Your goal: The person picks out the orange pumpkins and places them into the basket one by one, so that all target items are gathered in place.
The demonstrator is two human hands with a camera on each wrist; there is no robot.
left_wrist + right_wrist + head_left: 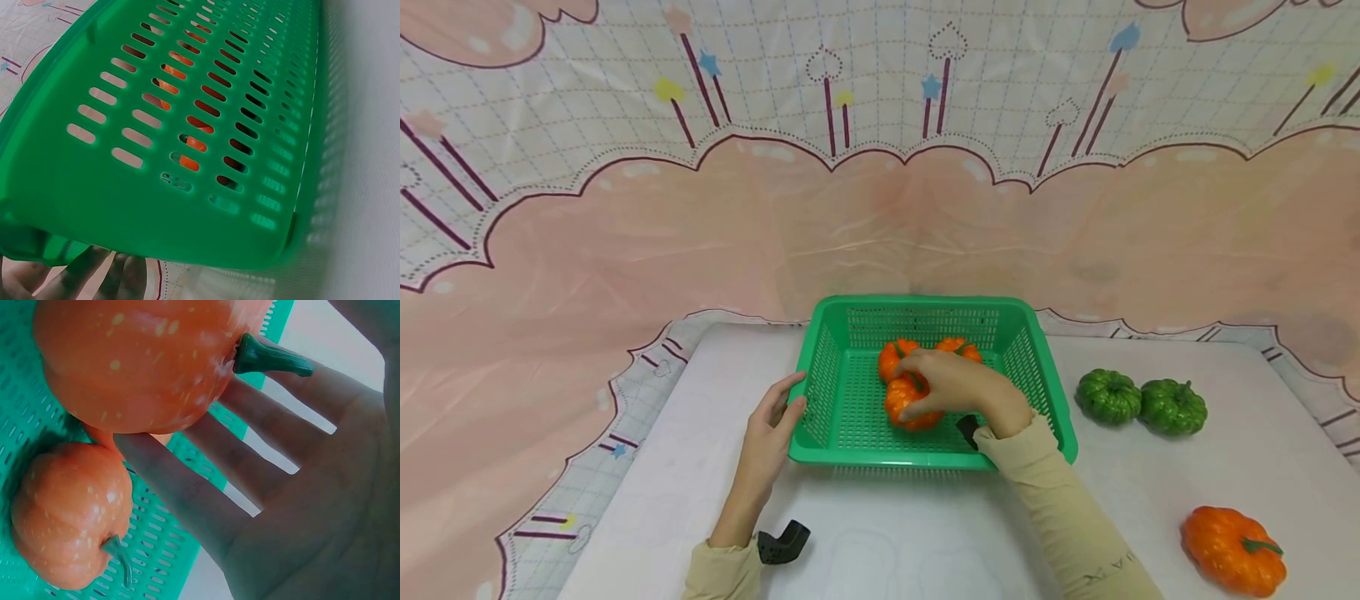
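Note:
A green perforated plastic basket (932, 460) stands on the white table with three small orange toy pumpkins inside. My right hand (958, 383) reaches over the front one and spans this pumpkin (913, 407), thumb on its near side and fingers along its far side. In the right wrist view its green stem (272, 359) points toward my palm. Behind it in the basket sit a left pumpkin (891, 358) and a right pumpkin (961, 348), partly covered by my hand. My left hand (767, 433) rests at the basket's left side, fingers fairly straight with fingertips at the rim.
Two green toy pumpkins, a left one (1108, 397) and a right one (1172, 407), lie to the right of the basket. Another orange pumpkin (1234, 550) is at the table's front right. A patterned cloth (700, 225) hangs behind the table (887, 533).

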